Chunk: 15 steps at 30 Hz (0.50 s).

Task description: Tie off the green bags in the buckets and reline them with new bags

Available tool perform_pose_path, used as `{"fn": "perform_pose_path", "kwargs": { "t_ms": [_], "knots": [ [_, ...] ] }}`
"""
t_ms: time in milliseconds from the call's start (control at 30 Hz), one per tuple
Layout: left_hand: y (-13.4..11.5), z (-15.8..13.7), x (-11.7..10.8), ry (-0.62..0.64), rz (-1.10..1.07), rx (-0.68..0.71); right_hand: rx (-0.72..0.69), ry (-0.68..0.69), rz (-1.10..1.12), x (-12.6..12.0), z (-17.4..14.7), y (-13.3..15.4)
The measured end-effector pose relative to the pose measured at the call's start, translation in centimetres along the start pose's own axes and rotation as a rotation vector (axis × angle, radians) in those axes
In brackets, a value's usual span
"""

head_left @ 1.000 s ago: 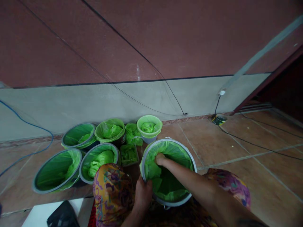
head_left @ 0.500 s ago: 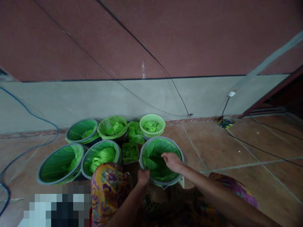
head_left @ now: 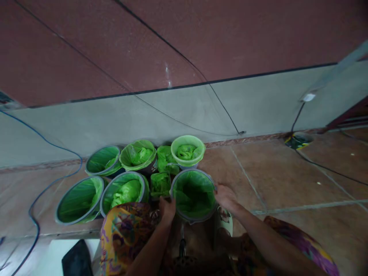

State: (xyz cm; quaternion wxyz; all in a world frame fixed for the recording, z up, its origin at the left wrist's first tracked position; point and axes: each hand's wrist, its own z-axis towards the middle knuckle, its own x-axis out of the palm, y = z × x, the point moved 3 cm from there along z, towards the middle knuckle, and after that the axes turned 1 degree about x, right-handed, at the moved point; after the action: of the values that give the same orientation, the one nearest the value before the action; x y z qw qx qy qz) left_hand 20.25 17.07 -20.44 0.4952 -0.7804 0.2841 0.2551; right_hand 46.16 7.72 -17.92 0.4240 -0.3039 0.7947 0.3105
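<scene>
A round bin [head_left: 192,172] with a grey rim and a green plastic bag lining stands between my hands. The bag's loose folds lie dark inside it. At the bin's left rim, my left hand [head_left: 167,210] has its fingers closed on the edge. My right hand [head_left: 226,197] is closed on the right rim, its fingertips partly hidden. A small square green-lined basket [head_left: 161,183] stands just left of this bin. Behind it is a pale green-lined bin [head_left: 188,150] with a bunched bag inside.
Several more green-lined bins stand to the left, including a grey-rimmed bin [head_left: 101,205]. A blue hose [head_left: 37,216] runs over the floor at left. A black phone-like object [head_left: 77,260] lies on a white surface. A cable [head_left: 322,164] and a black container [head_left: 299,141] are at right.
My right hand has moved from inside the bin to its right rim. My left hand stays at the left rim. The bin now appears slightly smaller, and the view has tilted.
</scene>
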Motion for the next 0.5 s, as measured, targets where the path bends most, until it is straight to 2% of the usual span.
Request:
{"fn": "perform_pose_path", "kwargs": {
  "t_ms": [67, 100, 167, 200, 233, 267, 333, 400, 433, 500],
  "knots": [
    [-1.2, -0.8, 0.0, -0.029, 0.065, 0.262, -0.001, -0.027, -0.003, -0.2, 0.8, 0.7],
    [-2.0, -1.4, 0.6, 0.014, 0.104, 0.429, -0.017, -0.041, -0.002, -0.2, 1.1, 1.3],
    [-3.3, -2.5, 2.9, 0.204, 0.186, 0.686, -0.104, -0.060, 0.018, 0.5, 1.3, 2.9],
    [-3.7, -2.7, 4.4, 0.323, 0.215, 0.723, -0.180, -0.047, 0.042, 1.0, 1.3, 4.0],
    [-4.0, -2.6, 5.8, 0.422, 0.235, 0.707, -0.265, -0.016, 0.072, 1.8, 1.3, 5.0],
    [-4.1, -2.2, 7.1, 0.489, 0.248, 0.634, -0.336, 0.036, 0.105, 2.7, 1.2, 5.8],
    [-3.9, -0.7, 9.0, 0.519, 0.266, 0.397, -0.379, 0.159, 0.152, 4.4, 1.5, 6.8],
    [-3.3, 0.9, 9.7, 0.466, 0.283, 0.187, -0.307, 0.236, 0.159, 5.7, 2.4, 6.6],
    [-2.9, 1.6, 9.7, 0.432, 0.290, 0.129, -0.248, 0.240, 0.152, 6.1, 3.0, 6.1],
    [-2.4, 2.7, 9.5, 0.382, 0.296, 0.099, -0.138, 0.205, 0.138, 6.2, 4.4, 4.9]
  ]
}}
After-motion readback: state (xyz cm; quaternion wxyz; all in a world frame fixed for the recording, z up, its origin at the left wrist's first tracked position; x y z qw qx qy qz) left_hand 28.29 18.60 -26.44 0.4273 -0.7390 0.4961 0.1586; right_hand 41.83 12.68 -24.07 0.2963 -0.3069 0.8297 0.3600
